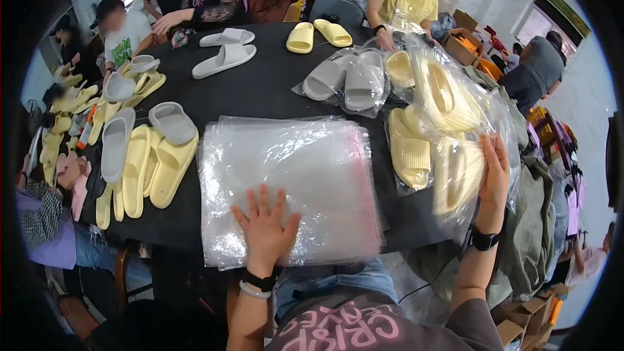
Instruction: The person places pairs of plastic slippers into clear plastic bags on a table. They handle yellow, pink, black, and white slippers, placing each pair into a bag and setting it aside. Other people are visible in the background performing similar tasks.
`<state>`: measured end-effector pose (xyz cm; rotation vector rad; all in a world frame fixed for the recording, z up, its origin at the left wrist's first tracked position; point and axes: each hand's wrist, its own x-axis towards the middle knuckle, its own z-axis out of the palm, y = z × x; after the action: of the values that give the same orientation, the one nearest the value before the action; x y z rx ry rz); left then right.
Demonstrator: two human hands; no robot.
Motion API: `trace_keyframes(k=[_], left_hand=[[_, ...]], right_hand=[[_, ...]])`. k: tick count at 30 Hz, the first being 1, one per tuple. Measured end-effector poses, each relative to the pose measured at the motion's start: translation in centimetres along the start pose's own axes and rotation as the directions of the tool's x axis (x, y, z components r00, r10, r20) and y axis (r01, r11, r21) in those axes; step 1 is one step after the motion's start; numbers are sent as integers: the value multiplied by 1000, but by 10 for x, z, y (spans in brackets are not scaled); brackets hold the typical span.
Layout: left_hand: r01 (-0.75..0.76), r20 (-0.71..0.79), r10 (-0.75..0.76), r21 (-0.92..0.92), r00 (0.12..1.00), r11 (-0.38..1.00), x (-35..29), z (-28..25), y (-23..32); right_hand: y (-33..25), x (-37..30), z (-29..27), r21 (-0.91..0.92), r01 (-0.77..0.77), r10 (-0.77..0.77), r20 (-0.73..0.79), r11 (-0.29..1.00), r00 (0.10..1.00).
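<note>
My left hand (265, 231) lies flat, fingers spread, on a thick stack of clear plastic bags (312, 175) in front of me. At the right, my right hand (495, 164) is closed on a clear bag of yellow slippers (458, 179), which is lifted and smeared by motion. Beneath and beside it, a bagged yellow slipper (409, 149) rests on the table, partly covered by plastic. Another bagged yellow slipper (445, 94) shows behind the one I hold. To the left of these sits a bagged pair of grey slippers (364, 81).
The black table (260, 101) also bears loose grey slippers (224, 62) and yellow slippers (300, 38) at its far side. More unbagged slippers (172, 169) crowd the left edge. A person in a yellow shirt (406, 3) stands across; other people are at the left. Green cloth (530, 221) lies at the right.
</note>
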<state>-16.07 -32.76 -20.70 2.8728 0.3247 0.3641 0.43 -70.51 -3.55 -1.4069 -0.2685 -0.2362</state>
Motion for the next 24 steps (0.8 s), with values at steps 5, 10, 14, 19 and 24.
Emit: trace_keyframes(k=[5,10,14,19,24], left_hand=[[-28,-98,24,-44,995,999,-3,8,-9],[31,2,-39,-647,999,761,-3,46,-20],[58,42,-103,-985,994,160,-10,72,-35],[92,88,-27,-979,996,184,-24,67,-40],[-180,41,204,-329,978,927,-22,15,-41]], right_hand=[[17,-48,119,-305,-37,140,325,952,935],[121,-85,185,-260,-3,133,482,966,866],[122,-114,215,-148,-92,163,583,985,796],[59,-95,184,-345,439,-143,628,830,765],[95,-77,116,-534,214,-19,346,818,938]])
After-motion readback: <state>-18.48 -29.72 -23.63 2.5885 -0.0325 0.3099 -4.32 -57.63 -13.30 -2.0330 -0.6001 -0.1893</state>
